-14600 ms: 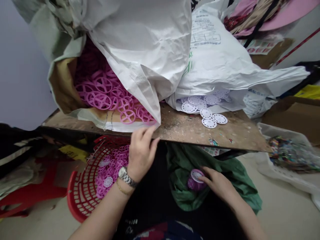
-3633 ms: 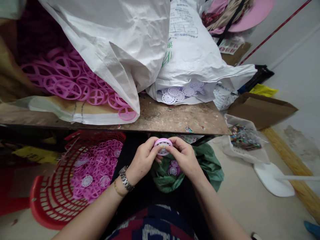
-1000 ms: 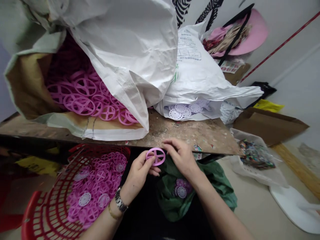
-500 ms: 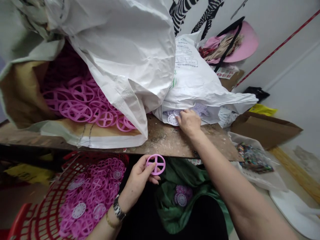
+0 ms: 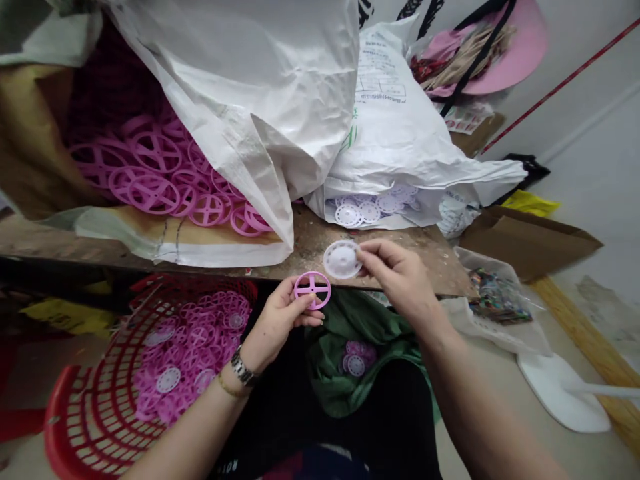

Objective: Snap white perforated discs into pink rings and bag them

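Note:
Between thumb and fingers, my left hand [image 5: 283,310] grips a pink plastic ring with crossed spokes [image 5: 313,291], just off the table edge. Close by to the right, my right hand [image 5: 400,272] pinches a white plastic disc with holes round its rim [image 5: 343,259]. The disc and ring are apart. Behind my right hand, a white sack [image 5: 395,147] lies with its mouth open and several white discs [image 5: 370,212] showing. A larger sack [image 5: 240,87] at the left spills out many pink spoked rings [image 5: 155,190].
Below left stands a red basket [image 5: 83,427] heaped with pink rings, some with white discs. Green cloth [image 5: 327,373] on my lap holds a few pieces. The wooden table [image 5: 313,233] ends just in front of me. At right are a cardboard box [image 5: 530,250] and a plastic bin [image 5: 515,333].
My right hand has come out of the white sack's mouth toward me, with a white disc in it. My left hand still holds the pink ring. The view has tilted down.

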Motion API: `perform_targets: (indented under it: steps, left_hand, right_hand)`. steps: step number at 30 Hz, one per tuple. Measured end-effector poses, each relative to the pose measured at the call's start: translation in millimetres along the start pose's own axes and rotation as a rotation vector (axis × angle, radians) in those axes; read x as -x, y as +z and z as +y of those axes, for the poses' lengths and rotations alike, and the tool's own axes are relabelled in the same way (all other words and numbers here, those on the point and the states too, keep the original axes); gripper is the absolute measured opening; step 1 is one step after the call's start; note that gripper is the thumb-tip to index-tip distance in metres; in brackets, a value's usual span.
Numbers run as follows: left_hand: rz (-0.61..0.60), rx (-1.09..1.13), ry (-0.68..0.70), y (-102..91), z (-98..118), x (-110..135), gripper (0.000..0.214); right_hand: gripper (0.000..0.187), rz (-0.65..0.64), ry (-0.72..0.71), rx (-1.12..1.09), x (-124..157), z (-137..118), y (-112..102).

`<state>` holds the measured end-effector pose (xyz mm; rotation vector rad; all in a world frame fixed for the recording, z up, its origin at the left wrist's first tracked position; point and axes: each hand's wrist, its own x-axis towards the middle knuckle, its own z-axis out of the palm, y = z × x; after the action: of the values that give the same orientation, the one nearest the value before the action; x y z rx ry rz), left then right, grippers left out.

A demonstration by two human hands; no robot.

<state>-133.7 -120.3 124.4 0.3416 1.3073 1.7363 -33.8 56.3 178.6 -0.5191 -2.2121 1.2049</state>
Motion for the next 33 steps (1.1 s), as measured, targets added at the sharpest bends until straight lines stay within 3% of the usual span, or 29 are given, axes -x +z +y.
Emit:
perform_targets:
  steps: [2,5,9,14,20,24,28,33]
  left_hand:
    - [-0.035,-0.005,0.005,4.1,-1.2,1.7,0.044]
    - [-0.061,-0.034,0.016,9.0,-3.3,3.9,0.043]
    - [-0.024,-0.072,0.04,10.9,-5.2,5.2,0.043]
    - [-0.041,-0.133,0.084,11.2,-5.8,6.6,0.041]
    - [-0.074,-0.241,0.084,12.6,-10.9,8.5,0.036]
    - [-0.081,-0.296,0.127,12.6,-11.8,9.7,0.03]
    - [-0.153,-0.427,0.193,13.2,-10.0,12.9,0.026]
    - [-0.123,-0.638,0.356,17.1,-13.5,15.4,0.023]
  right_hand:
    - [0.019,-0.074,0.06,-0.034,19.0,-2.6,6.7]
    - [0.017,-0.072,0.08,0.032,35.3,0.4,13.2]
    - [0.016,-0.052,0.09,0.039,43.2,5.4,17.4]
    - [0.015,-0.114,0.19,-0.126,49.9,8.6,23.8]
    - [0.01,-0.004,0.059,0.119,62.2,11.6,32.1]
    - [0.019,-0.02,0.126,-0.083,65.6,14.6,34.0]
    - [0.013,-0.104,0.136,-0.194,68.4,12.6,34.4]
    - [0.012,-0.019,0.099,-0.209,75.7,9.0,37.5]
